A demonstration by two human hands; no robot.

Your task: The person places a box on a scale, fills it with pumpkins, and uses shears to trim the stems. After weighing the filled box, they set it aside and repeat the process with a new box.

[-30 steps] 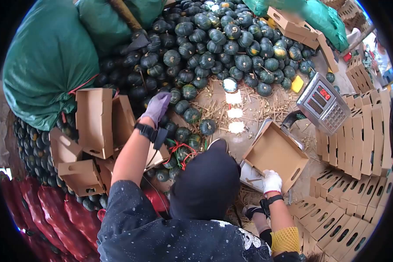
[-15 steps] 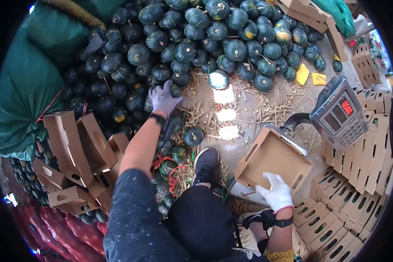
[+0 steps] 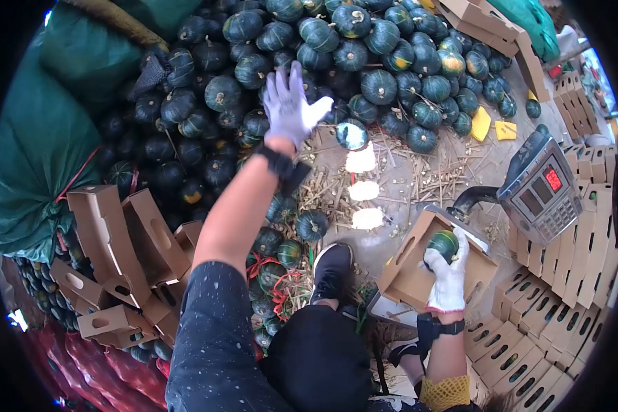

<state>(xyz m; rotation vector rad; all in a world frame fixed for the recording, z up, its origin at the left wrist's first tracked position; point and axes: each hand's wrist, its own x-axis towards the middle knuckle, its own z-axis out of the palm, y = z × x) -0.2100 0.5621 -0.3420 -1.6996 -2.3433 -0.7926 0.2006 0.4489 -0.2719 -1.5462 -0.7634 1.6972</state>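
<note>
While the left hand [image 3: 292, 103] is spread wide open above the squash pile [image 3: 364, 55], holding nothing, the right hand [image 3: 448, 278] is closed around one green squash [image 3: 443, 244]. That squash is just over the open cardboard box [image 3: 405, 278], near the scale [image 3: 542, 189]. The ground [image 3: 419, 172] is dusty with bits of straw. Big green sacks [image 3: 34, 137] lie on the left, and flat boxes [image 3: 570, 261] are stacked on the right.
</note>
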